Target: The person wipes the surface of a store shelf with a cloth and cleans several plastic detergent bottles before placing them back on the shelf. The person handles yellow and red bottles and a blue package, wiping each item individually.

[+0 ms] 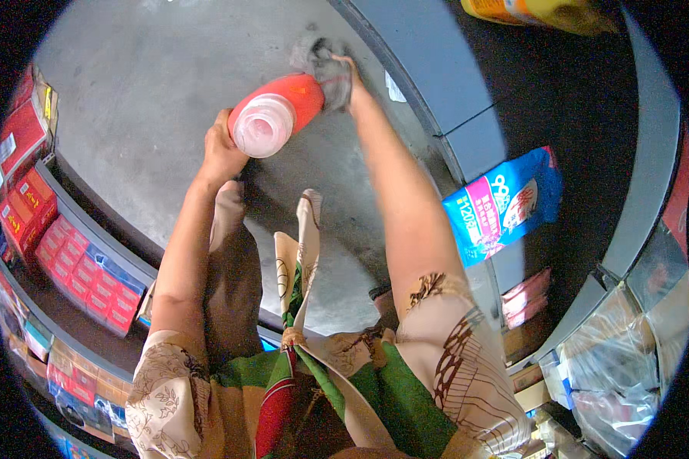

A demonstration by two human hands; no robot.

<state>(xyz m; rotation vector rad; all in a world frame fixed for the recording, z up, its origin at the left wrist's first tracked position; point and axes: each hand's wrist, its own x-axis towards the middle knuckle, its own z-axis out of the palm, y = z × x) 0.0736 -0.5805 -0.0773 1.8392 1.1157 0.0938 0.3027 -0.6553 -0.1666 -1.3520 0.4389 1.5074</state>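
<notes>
My left hand (pixel 223 150) is closed round a red plastic bottle (pixel 305 97) near its cap. The pale, translucent cap (pixel 263 125) points up toward me, and the bottle tilts away to the right. My right hand (pixel 353 76) grips a crumpled dark grey cloth (pixel 325 70), which touches the far end of the bottle. Motion smears the cloth and the fingers of that hand. Both arms reach forward over the grey floor (pixel 145 69).
Shelves with red boxes (pixel 92 268) curve along the left. On the right, a dark shelf (pixel 589 115) carries a blue packet (pixel 505 203) and, at its far end, a yellow package (pixel 536 11). Plastic-wrapped goods (pixel 612 344) stand at the lower right.
</notes>
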